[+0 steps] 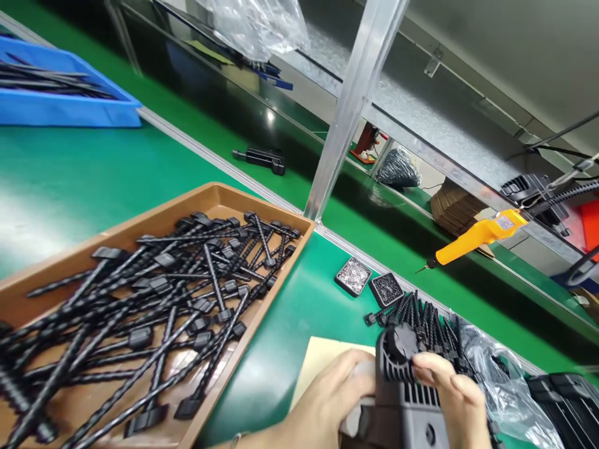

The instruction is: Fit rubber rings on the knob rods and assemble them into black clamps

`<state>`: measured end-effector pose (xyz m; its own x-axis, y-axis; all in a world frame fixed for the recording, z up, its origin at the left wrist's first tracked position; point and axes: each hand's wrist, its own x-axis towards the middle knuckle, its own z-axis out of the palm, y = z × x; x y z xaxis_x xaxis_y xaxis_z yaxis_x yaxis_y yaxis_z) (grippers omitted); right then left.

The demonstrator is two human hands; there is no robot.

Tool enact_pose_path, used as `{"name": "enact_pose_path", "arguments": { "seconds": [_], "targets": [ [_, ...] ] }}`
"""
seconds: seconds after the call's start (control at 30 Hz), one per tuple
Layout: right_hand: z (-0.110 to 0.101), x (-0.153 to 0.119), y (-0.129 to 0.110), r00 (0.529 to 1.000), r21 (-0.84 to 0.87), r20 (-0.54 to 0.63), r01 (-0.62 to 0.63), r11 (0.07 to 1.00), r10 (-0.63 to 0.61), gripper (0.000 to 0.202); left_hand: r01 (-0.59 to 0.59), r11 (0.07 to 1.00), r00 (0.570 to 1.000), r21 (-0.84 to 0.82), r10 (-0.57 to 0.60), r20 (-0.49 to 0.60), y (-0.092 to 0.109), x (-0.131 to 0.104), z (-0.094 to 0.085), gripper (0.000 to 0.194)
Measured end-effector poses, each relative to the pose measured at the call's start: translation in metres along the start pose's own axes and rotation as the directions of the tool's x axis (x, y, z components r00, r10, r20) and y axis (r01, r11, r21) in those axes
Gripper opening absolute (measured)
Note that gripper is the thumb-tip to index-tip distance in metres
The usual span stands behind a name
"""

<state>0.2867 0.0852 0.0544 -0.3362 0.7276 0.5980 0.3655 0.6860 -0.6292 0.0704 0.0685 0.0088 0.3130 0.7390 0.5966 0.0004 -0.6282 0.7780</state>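
Evidently the black housing [414,396] is pinched between my left hand [330,390] and right hand [461,396], just by the pale sheet [321,357]; my left fingertips' contact seems partly hidden; even pressure beside the round knob [405,342] should keep it steady.

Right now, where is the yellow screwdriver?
The yellow screwdriver is on the right side of the head view, right of the metal post and higher in the picture than the right hand.

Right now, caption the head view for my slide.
Left hand and right hand hold a slotted black housing beside a brown tray of black rods.
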Motion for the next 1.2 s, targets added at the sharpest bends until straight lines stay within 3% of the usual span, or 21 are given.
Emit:
{"name": "enact_pose_path", "arguments": {
  "seconds": [0.07,0.13,0.2,0.37,0.5,0.67,0.8,0.9,1.07,1.13,1.2],
  "targets": [
    [-0.011,0.018,0.002,0.998,0.016,0.021,-0.060,0.998,0.060,0.028,-0.041,0.999,0.998,0.023,0.042,-0.040,-0.012,-0.006,0.009,0.054],
    [-0.004,0.045,0.013,0.985,-0.085,0.055,-0.158,0.984,0.163,0.011,-0.033,0.998,0.997,0.053,0.037,-0.068,-0.021,-0.011,0.016,0.051],
    [0.021,0.073,0.034,0.977,-0.200,0.078,-0.182,0.963,0.201,0.018,-0.027,0.998,0.997,0.062,0.031,-0.067,-0.024,-0.013,0.020,0.054],
    [0.106,0.129,0.099,0.984,-0.184,0.121,-0.110,0.977,0.134,0.026,-0.028,0.998,0.999,0.064,0.031,-0.045,-0.026,-0.011,0.017,0.055],
    [0.135,0.145,0.128,0.981,-0.144,0.127,-0.128,0.981,0.146,0.033,-0.046,0.997,0.999,0.060,0.047,-0.022,-0.030,-0.012,0.014,0.058],
    [0.137,0.146,0.129,0.960,-0.149,0.105,-0.244,0.958,0.260,0.029,0.024,1.000,0.997,-0.016,-0.023,0.068,-0.019,-0.012,0.005,0.070],
    [0.118,0.153,0.099,0.931,-0.135,0.066,-0.349,0.927,0.360,0.025,0.101,0.994,0.990,-0.046,-0.097,0.099,-0.002,-0.008,-0.004,0.070],
    [0.077,0.148,0.050,0.918,-0.062,0.032,-0.392,0.918,0.394,0.035,0.115,0.991,0.988,-0.063,-0.108,0.112,0.008,-0.003,-0.008,0.074],
    [-0.007,0.102,-0.052,0.927,0.126,0.055,-0.374,0.919,0.370,0.020,0.112,0.991,0.989,-0.069,-0.104,0.108,0.018,0.005,-0.009,0.072],
    [-0.024,0.081,-0.084,0.933,0.143,0.127,-0.354,0.924,0.338,0.017,0.111,0.992,0.990,-0.058,-0.106,0.095,0.019,0.006,-0.008,0.068],
    [-0.026,0.066,-0.103,0.926,0.103,0.180,-0.354,0.930,0.332,0.018,0.112,0.992,0.990,-0.051,-0.107,0.089,0.019,0.006,-0.007,0.065]
  ]
}}
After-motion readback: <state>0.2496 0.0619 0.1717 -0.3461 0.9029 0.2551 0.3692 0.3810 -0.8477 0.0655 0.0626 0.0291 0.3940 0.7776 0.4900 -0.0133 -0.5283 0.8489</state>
